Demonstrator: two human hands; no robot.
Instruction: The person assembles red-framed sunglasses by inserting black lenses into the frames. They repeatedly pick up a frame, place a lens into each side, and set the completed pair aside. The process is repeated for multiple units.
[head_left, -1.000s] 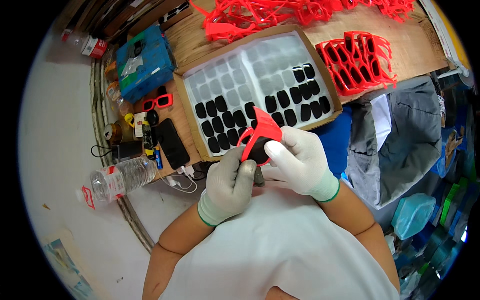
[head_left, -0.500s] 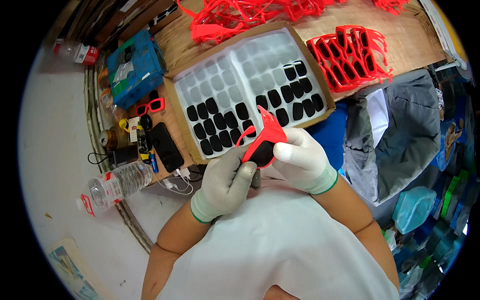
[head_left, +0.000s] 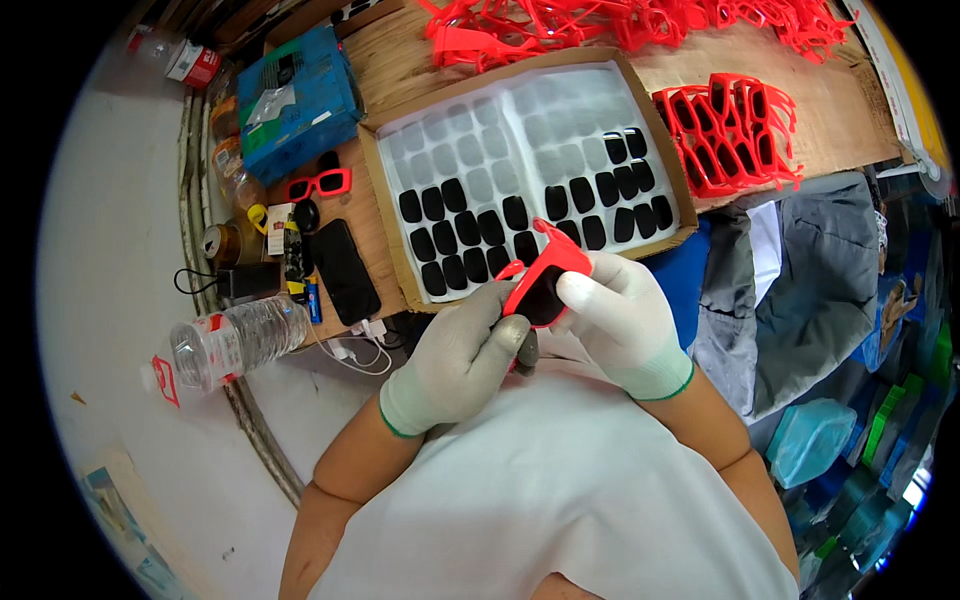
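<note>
Both my hands, in white knit gloves, hold a pair of red sunglasses (head_left: 530,285) in front of my chest. My left hand (head_left: 465,345) is closed on one side of the frame, its thumb low and its fingertips dark with grime. My right hand (head_left: 622,315) grips the other side, the thumb pressed against a dark lens (head_left: 543,298). One red temple arm points away from me. Just beyond my hands lies a shallow cardboard box (head_left: 686,212) lined with white sheet, bearing rows of black lenses (head_left: 466,228); paler rows show through the sheet at its far side.
Red sunglasses (head_left: 722,140) with dark lenses lie stacked right of the box, and a heap of red frames (head_left: 640,25) spreads behind. Leftward are a blue box (head_left: 300,105), another pair of red sunglasses (head_left: 320,184), a phone (head_left: 345,272) and a plastic bottle (head_left: 235,347). Grey cloth (head_left: 815,270) hangs at right.
The view has shifted, so the table's things appear farther right. My hands have turned the sunglasses slightly, and my right thumb now lies over the lens.
</note>
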